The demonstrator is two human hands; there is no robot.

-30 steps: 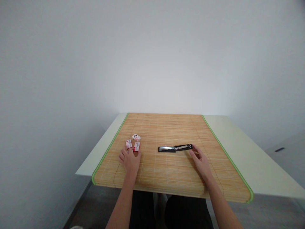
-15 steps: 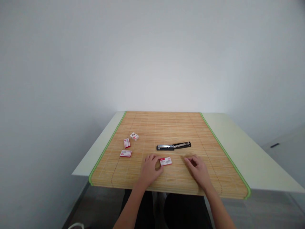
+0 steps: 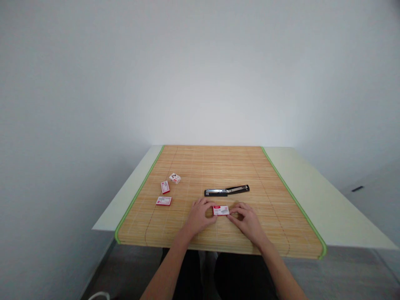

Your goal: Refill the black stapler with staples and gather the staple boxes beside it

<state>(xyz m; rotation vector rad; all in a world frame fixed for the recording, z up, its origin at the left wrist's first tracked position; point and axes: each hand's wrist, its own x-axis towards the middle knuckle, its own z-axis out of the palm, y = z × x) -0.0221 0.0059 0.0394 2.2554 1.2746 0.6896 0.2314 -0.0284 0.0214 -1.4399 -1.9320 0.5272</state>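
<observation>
A small red-and-white staple box [image 3: 221,210] lies label up near the front of the bamboo mat. My left hand [image 3: 199,216] grips its left end between thumb and fingers. At the box's right end, the thumb and fingertips of my right hand [image 3: 246,221] pinch the edge. Just beyond the box rests a black stapler [image 3: 216,192], opened out long, its metal magazine showing and its other half angled up to the right.
Three more small red-and-white boxes lie on the left of the mat: a near one [image 3: 164,201], a middle one [image 3: 165,187] and a far one [image 3: 175,178]. The green-edged bamboo mat [image 3: 215,162] covers the middle of a white table [image 3: 312,187]. A wall stands behind.
My right hand has moved left and taken hold of the staple box's right end. The box has shifted slightly right and lies straighter, with my left hand still on it.
</observation>
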